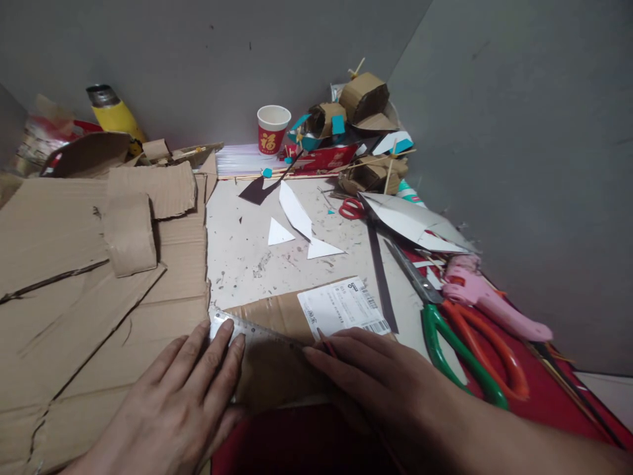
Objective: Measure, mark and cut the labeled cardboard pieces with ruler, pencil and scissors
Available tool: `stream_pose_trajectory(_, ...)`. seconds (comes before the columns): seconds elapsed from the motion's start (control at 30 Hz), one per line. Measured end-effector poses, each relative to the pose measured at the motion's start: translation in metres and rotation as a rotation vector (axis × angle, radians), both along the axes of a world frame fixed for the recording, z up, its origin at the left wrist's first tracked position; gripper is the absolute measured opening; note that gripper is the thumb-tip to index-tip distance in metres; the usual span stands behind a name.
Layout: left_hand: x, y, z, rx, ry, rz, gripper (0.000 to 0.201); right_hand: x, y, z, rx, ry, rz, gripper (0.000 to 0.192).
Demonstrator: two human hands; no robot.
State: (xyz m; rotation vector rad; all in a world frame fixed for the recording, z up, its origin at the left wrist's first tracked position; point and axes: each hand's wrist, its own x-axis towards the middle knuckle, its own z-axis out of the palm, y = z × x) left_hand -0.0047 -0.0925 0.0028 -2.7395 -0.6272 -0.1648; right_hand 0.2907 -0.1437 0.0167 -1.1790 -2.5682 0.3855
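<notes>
My left hand (185,389) lies with its fingers spread on a clear ruler (257,332), pressing it down. The ruler slants across a piece of brown cardboard (277,369) that bears a white printed label (343,307). My right hand (380,369) is closed around a thin dark and red pencil (327,346), near the ruler's right end. Most of the pencil is hidden by the fingers. Large scissors (435,316) with green and orange handles lie just right of my right hand.
Large cardboard sheets (64,264) cover the left. White paper pieces (297,211) lie beyond the labelled cardboard. A red and white paper cup (273,128), a yellow bottle (116,115) and cardboard constructions (366,99) stand at the back. A pink glue gun (489,297) lies right.
</notes>
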Motion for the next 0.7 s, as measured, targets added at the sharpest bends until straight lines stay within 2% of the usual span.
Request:
stream_pose_trajectory(0.13,0.0,0.0,0.0,-0.023,0.013,0.012,0.045,0.001,0.0,0.0,-0.027,-0.015,0.003,0.049)
stream_pose_trajectory(0.4,0.002,0.001,0.003,-0.037,-0.009,-0.015,0.048,0.004,-0.002,-0.012,-0.056,0.021,0.011,0.052)
stream_pose_trajectory(0.7,0.007,0.001,0.004,-0.053,-0.017,-0.019,0.055,0.004,-0.003,-0.011,-0.009,-0.001,0.017,0.047)
